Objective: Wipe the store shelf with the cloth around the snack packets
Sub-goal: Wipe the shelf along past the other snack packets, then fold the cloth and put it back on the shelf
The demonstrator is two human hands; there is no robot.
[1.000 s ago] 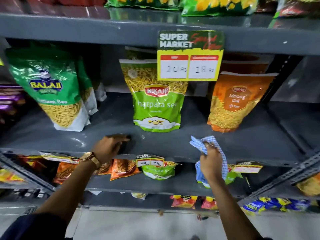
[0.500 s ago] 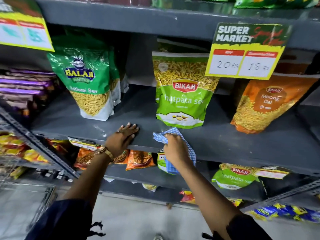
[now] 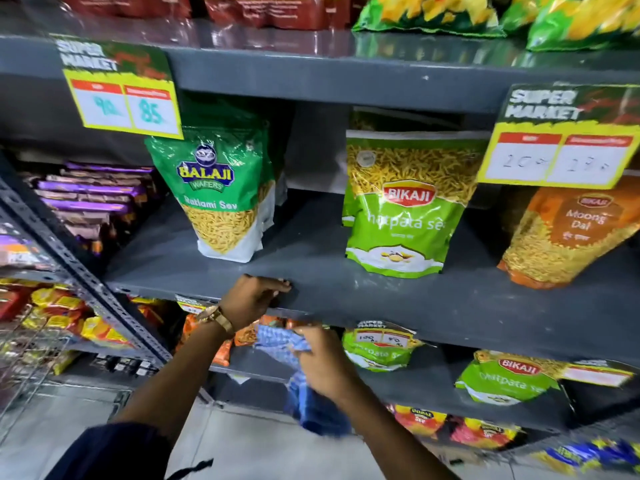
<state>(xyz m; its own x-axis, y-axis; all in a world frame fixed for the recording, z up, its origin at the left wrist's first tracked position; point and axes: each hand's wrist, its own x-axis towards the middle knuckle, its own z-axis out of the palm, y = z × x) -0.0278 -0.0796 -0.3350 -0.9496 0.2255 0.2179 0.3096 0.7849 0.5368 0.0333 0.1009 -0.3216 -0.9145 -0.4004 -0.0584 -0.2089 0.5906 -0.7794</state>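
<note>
A grey metal shelf (image 3: 311, 258) carries three upright snack packets: a dark green Balaji packet (image 3: 218, 195), a light green Bikaji packet (image 3: 401, 209) and an orange Moong Dal packet (image 3: 568, 233). My left hand (image 3: 252, 299) rests on the shelf's front lip, fingers curled over the edge, below the Balaji packet. My right hand (image 3: 325, 358) is below the shelf edge, gripping a blue checked cloth (image 3: 277, 341) that hangs down in front of the lower shelf. The cloth is off the shelf surface.
Yellow price cards (image 3: 124, 88) (image 3: 561, 140) hang from the shelf above. Purple packets (image 3: 90, 199) are stacked at left behind a slanted metal upright (image 3: 79, 278). The lower shelf (image 3: 433, 396) holds more green and orange packets. A wire basket (image 3: 31, 358) stands at lower left.
My right hand has dropped with the cloth from the shelf surface to below its front edge. My left hand has gone from flat on the shelf to curled over the lip. The view shifted left.
</note>
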